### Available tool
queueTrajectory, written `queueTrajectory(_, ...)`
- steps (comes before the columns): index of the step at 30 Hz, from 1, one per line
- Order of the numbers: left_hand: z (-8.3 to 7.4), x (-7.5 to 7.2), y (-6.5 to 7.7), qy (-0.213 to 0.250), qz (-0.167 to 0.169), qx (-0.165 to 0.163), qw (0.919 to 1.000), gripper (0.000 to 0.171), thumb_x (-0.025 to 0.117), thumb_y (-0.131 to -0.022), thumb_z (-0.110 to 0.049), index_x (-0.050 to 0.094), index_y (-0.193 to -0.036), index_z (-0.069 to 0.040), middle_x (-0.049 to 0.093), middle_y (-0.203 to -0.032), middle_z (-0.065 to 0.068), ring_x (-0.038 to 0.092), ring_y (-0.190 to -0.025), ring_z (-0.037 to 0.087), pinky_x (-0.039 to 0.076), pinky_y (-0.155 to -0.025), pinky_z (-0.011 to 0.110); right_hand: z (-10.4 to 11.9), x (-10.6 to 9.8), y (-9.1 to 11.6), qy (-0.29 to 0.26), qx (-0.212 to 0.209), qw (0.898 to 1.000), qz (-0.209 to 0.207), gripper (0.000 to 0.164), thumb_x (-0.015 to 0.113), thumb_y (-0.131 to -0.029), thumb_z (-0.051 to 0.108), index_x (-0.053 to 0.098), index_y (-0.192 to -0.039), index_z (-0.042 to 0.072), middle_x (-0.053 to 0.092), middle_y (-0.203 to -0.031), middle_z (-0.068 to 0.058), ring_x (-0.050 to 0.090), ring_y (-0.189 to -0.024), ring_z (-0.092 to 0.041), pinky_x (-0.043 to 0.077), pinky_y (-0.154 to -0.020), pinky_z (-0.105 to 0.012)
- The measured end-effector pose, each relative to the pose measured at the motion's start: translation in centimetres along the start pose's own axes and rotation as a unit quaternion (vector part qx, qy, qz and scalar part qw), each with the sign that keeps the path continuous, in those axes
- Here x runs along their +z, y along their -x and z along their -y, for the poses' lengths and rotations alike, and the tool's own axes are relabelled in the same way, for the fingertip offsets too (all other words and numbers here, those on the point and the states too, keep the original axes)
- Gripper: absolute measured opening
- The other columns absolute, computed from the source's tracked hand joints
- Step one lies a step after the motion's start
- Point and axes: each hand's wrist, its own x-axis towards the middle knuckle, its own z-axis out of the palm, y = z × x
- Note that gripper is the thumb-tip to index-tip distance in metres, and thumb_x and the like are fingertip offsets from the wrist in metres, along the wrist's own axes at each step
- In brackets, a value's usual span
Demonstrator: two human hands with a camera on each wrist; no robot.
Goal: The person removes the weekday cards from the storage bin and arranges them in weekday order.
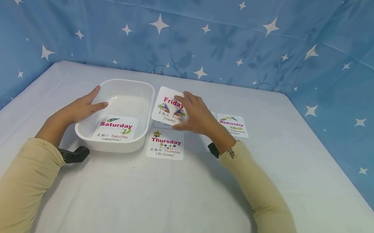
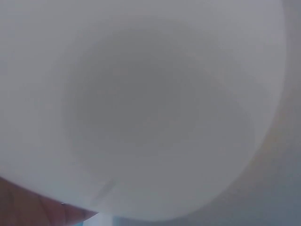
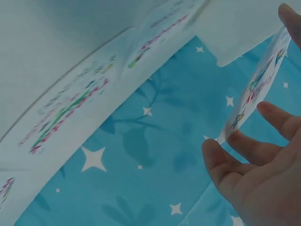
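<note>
My right hand (image 1: pixel 199 116) pinches a white "Friday" card (image 1: pixel 165 106) between thumb and fingers, tilted up off the table just right of a white plastic tub (image 1: pixel 114 147). In the right wrist view the held card (image 3: pixel 256 87) shows at a steep angle. At the tub's left rim my left hand (image 1: pixel 78 110) grips the wall, thumb over the inside. A "Saturday" card (image 1: pixel 118 128) leans inside the tub's near end. Below the held card lies a "Thursday" card (image 1: pixel 166 145). The left wrist view is mostly filled by the blurred white tub (image 2: pixel 160 117).
A "Wednesday" card (image 1: pixel 231 126) lies right of my right hand. Another card (image 1: pixel 163 125) is largely covered by the Friday card, and a further card's edge shows behind the right hand. A white cloth (image 1: pixel 163 202) covers the table; a blue star-patterned curtain (image 1: pixel 196 33) hangs behind.
</note>
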Motion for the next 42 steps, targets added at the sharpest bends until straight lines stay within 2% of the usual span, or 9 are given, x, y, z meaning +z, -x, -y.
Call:
queueTrajectory(9, 0.0, 0.0, -0.1, -0.003, -0.001, 0.002, 1.0000, 0.082, 0.032, -0.094, -0.053, -0.023, -0.141, -0.015, -0.016, -0.148, 0.022, -0.006, -0.135, 0.047, 0.007, -0.105, 0.065, -2.4, 0.6, 2.7, 0.046, -0.003, 0.997, 0.058, 0.097, 0.076, -0.067, 0.048, 0.025, -0.145, 0.020, 0.021, -0.151, -0.010, 0.025, -0.135, -0.033, 0.026, -0.109, -0.048)
queueTrajectory(17, -0.2, 0.0, 0.1, -0.002, -0.004, 0.005, 1.0000, 0.081, 0.032, -0.094, -0.051, -0.023, -0.141, -0.013, -0.015, -0.148, 0.022, -0.006, -0.135, 0.047, 0.005, -0.105, 0.064, -3.7, -1.4, 5.0, 0.047, -0.008, 0.988, 0.147, 0.093, 0.078, -0.068, 0.040, 0.029, -0.143, 0.017, 0.033, -0.144, -0.009, 0.037, -0.128, -0.028, 0.035, -0.103, -0.045)
queueTrajectory(20, -0.1, 0.0, 0.2, 0.000, -0.004, 0.005, 1.0000, 0.081, 0.032, -0.094, -0.051, -0.023, -0.141, -0.013, -0.016, -0.148, 0.022, -0.007, -0.135, 0.047, 0.005, -0.105, 0.064, -3.9, -1.9, 5.6, 0.041, 0.004, 0.984, 0.174, 0.093, 0.079, -0.067, 0.038, 0.029, -0.143, 0.018, 0.034, -0.144, -0.007, 0.039, -0.124, -0.026, 0.038, -0.100, -0.044)
queueTrajectory(27, -0.1, -0.1, 0.2, 0.001, -0.003, 0.010, 0.9999, 0.081, 0.032, -0.094, -0.051, -0.023, -0.141, -0.013, -0.017, -0.148, 0.022, -0.007, -0.135, 0.047, 0.004, -0.106, 0.064, -3.9, -2.4, 6.4, 0.045, 0.046, 0.969, 0.240, 0.091, 0.078, -0.069, 0.037, 0.028, -0.144, 0.020, 0.027, -0.149, -0.008, 0.029, -0.134, -0.030, 0.030, -0.105, -0.051)
queueTrajectory(33, -0.1, 0.0, 0.3, 0.004, -0.004, 0.012, 0.9999, 0.081, 0.033, -0.095, -0.050, -0.022, -0.141, -0.013, -0.016, -0.148, 0.021, -0.008, -0.136, 0.046, 0.004, -0.106, 0.064, -3.9, -2.4, 6.6, 0.044, 0.067, 0.961, 0.263, 0.087, 0.078, -0.069, 0.034, 0.032, -0.141, 0.023, 0.030, -0.147, -0.006, 0.036, -0.128, -0.026, 0.034, -0.103, -0.048)
queueTrajectory(42, 0.0, 0.1, 0.1, 0.006, -0.007, 0.009, 0.9999, 0.083, 0.034, -0.094, -0.050, -0.022, -0.141, -0.012, -0.017, -0.148, 0.021, -0.008, -0.136, 0.046, 0.004, -0.105, 0.064, -3.8, -2.2, 6.6, 0.059, 0.069, 0.957, 0.274, 0.085, 0.079, -0.068, 0.036, 0.036, -0.139, 0.024, 0.032, -0.146, -0.006, 0.041, -0.121, -0.025, 0.037, -0.099, -0.046)
